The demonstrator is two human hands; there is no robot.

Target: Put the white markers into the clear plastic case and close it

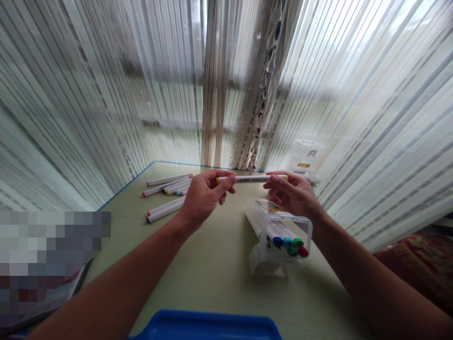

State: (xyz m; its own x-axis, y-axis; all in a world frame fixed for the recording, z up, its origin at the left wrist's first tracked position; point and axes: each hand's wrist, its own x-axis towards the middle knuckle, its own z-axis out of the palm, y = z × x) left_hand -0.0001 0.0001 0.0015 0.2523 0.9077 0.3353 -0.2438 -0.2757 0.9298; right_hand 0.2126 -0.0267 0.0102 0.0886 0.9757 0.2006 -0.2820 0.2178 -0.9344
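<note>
A white marker (252,179) with yellow ends is held level above the table, pinched at both ends. My left hand (208,191) is closed on its left end, thumb on top. At the other end, the fingers of my right hand (292,191) are closed on it too. Just below my right hand lies a clear plastic case (264,236), open at the near end. White markers (278,242) with blue, teal, green and red caps show inside it. Beside my left hand, several loose white markers (164,209) lie on the table, some partly hidden behind that hand.
The pale green table (212,264) has a blue edge. A blue tray-like object (215,326) sits at the near side. Behind the right hand stands another clear case (306,156). String curtains (170,94) hang along the back. Red patterned fabric (414,267) is at right.
</note>
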